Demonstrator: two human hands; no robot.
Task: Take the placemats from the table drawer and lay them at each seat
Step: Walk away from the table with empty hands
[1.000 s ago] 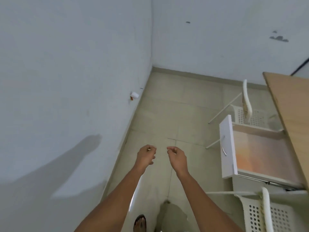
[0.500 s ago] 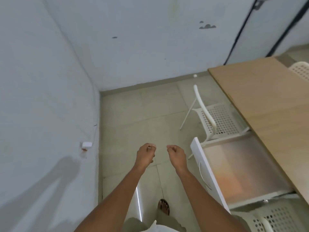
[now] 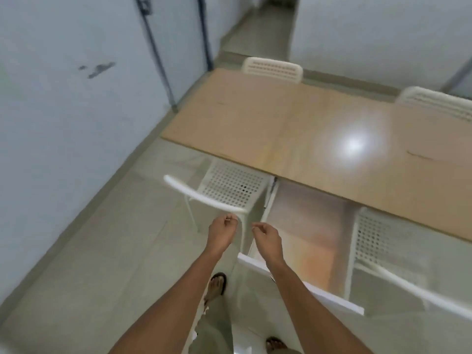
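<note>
Plain dining room in a home, I'd say: long wooden table (image 3: 293,129), white perforated plastic chairs (image 3: 229,187) around it, tiled floor (image 3: 102,251), bare pale walls (image 3: 63,98), hallway beyond.

- Drawer (image 3: 304,241): white, pulled fully out from under the tabletop (image 3: 293,129), open.
- Placemats (image 3: 310,251): blurry pale orange-pink sheet lying flat inside the drawer; count unclear.
- Tabletop: light wood, bare.

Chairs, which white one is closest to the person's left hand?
The white chair on the table's near side, left of the open drawer. Its backrest passes just above the left hand; the other chairs sit farther away.
</note>
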